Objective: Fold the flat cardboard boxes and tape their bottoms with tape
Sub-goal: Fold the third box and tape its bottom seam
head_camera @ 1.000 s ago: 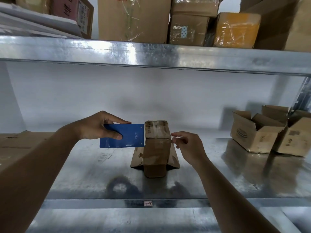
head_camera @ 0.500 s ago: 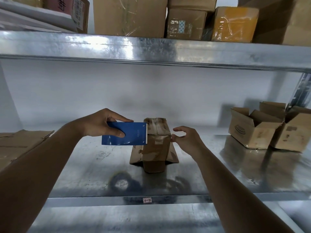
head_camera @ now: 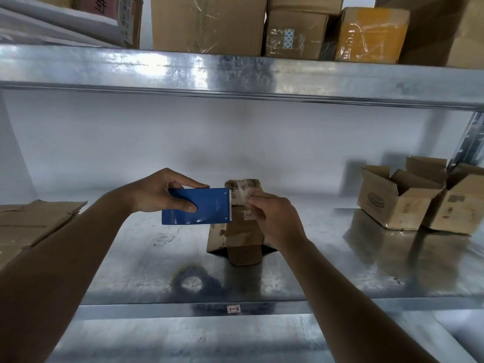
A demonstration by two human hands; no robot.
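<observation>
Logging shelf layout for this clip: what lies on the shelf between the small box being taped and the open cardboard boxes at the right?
Nothing: in the head view, only bare metal shelf lies between the small box and the open boxes.

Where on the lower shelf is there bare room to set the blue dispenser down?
Bare metal lies between the flat cardboard and the small box, in front of that box, and between it and the open boxes. The far right is crowded.
</observation>
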